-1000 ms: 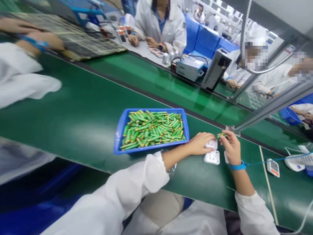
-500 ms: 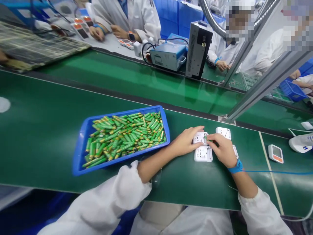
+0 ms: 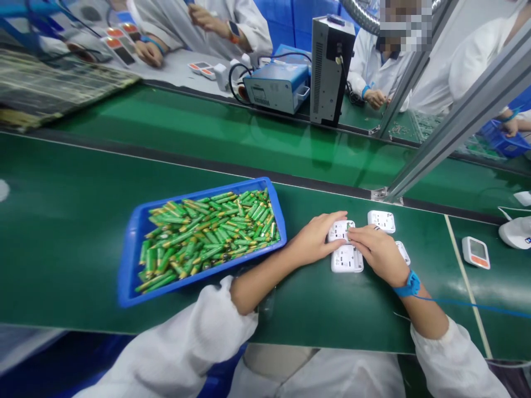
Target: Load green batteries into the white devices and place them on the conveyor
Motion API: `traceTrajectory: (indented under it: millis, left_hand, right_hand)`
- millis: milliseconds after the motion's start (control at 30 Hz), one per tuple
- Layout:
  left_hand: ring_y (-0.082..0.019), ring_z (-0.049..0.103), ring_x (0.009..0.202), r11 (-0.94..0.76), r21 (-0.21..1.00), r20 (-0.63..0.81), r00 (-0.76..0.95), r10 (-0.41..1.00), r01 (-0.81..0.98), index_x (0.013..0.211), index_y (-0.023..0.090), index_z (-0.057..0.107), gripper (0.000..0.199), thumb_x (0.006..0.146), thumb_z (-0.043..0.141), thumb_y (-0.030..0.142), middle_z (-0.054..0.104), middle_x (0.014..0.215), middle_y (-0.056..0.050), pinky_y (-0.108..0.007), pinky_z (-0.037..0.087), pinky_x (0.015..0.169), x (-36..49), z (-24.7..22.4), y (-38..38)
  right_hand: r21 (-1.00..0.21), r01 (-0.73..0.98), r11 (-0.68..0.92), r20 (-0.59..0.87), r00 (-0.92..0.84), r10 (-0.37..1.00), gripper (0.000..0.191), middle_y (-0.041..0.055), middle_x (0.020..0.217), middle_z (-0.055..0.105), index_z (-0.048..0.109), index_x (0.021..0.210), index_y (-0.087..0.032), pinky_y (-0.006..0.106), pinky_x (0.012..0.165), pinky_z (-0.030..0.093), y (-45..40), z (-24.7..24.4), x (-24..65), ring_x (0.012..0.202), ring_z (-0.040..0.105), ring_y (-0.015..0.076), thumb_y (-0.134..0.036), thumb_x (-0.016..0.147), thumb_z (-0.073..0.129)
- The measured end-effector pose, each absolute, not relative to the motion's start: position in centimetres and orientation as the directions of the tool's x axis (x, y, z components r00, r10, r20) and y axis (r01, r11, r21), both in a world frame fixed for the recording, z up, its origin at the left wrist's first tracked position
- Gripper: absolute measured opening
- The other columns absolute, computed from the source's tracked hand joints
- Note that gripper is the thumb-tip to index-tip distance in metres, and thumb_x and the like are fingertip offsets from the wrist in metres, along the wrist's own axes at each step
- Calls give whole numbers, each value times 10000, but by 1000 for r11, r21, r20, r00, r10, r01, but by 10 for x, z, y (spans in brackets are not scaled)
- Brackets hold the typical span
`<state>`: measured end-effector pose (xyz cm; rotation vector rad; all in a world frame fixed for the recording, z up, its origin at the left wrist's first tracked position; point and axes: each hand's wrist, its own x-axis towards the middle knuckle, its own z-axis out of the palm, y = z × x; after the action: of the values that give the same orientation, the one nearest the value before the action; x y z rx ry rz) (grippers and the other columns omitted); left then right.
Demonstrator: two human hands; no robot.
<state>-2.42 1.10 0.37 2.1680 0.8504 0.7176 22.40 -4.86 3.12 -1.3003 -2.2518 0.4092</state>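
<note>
My left hand grips a small white device lying back side up on the green bench, thumb and fingers around its left end. My right hand, with a blue wrist strap, has its fingers pressed together at that device's right end. A green battery shows there by the fingertips, partly hidden. Directly below and close against it lies a second white device with an open battery bay. Another white device sits behind my right hand, and one more is partly covered by it.
A blue tray heaped with green and gold batteries stands left of my hands. To the right lies a device with a screen. A metal post rises from the bench's back edge. Co-workers sit beyond, near a blue box.
My right fingers have moved down over the device's right end, covering more of it. The camera view has shifted slightly. My left hand keeps its hold.
</note>
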Motion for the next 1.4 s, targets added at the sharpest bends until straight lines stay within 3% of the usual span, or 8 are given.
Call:
traceTrajectory:
  millis: [133, 333, 533, 933, 1067, 1200, 1300, 1400]
  left_hand:
    - [-339, 614, 1489, -554, 745, 237, 629, 741, 372, 1607, 210, 524, 606, 1064, 696, 416, 646, 1609, -151, -518, 473, 1272, -23, 3, 10]
    - [-343, 613, 1490, -534, 745, 202, 626, 753, 401, 1604, 238, 543, 613, 1049, 716, 432, 650, 1610, -137, -528, 470, 1275, -22, 5, 11]
    - [-342, 623, 1479, -533, 746, 195, 633, 749, 400, 1610, 246, 543, 617, 1042, 720, 411, 653, 1607, -135, -536, 475, 1272, -23, 8, 11]
    - [-336, 627, 1483, -523, 747, 181, 631, 754, 410, 1596, 252, 563, 601, 1039, 728, 405, 659, 1609, -116, -519, 486, 1274, -24, 6, 12]
    - [-343, 621, 1487, -526, 738, 170, 637, 751, 423, 1612, 249, 552, 618, 1045, 726, 420, 647, 1616, -128, -518, 493, 1271, -25, 5, 13]
    - [-351, 596, 1490, -541, 738, 203, 632, 748, 404, 1604, 240, 551, 641, 1026, 760, 420, 642, 1601, -146, -546, 476, 1280, -25, 3, 16]
    - [-347, 616, 1442, -528, 749, 201, 623, 756, 400, 1594, 241, 556, 656, 1006, 791, 412, 681, 1543, -139, -545, 494, 1251, -24, 2, 17]
    - [-340, 632, 1413, -506, 759, 182, 613, 769, 409, 1592, 238, 556, 664, 999, 802, 407, 697, 1528, -131, -532, 507, 1227, -23, 2, 17]
  right_hand:
    - [-576, 661, 481, 300, -376, 877, 278, 83, 1353, 827, 854, 1284, -288, 484, 1108, 638, -49, 33, 224, 1227, 789, 278, -260, 1124, 629]
    - [-663, 649, 373, 316, -209, 925, 269, 52, 1227, 852, 865, 1264, -325, 441, 1046, 650, -52, 45, 225, 1146, 798, 271, -304, 1123, 637]
    - [-603, 679, 420, 261, -329, 907, 385, 70, 1067, 803, 826, 1370, -318, 373, 864, 631, -54, 53, 232, 951, 759, 235, -220, 1127, 545]
    - [-505, 728, 463, 146, -456, 878, 408, 72, 1006, 740, 810, 1403, -303, 335, 788, 604, -51, 36, 233, 853, 713, 222, -199, 1117, 539]
    - [-650, 678, 343, 150, -328, 933, 320, 68, 1066, 803, 786, 1377, -282, 355, 843, 622, -49, 40, 231, 902, 754, 228, -291, 1116, 600]
    - [-830, 542, 130, 95, -92, 991, 208, 27, 970, 812, 756, 1173, -251, 324, 734, 631, -47, 39, 232, 760, 749, 191, -401, 1032, 728]
    - [-888, 453, 78, 70, -35, 997, 192, 30, 947, 807, 738, 1044, -241, 329, 722, 641, -46, 36, 232, 765, 761, 195, -426, 997, 758]
    - [-905, 418, 71, 65, -30, 997, 185, 39, 1009, 823, 737, 1080, -242, 342, 753, 650, -45, 36, 231, 784, 770, 192, -414, 1010, 737]
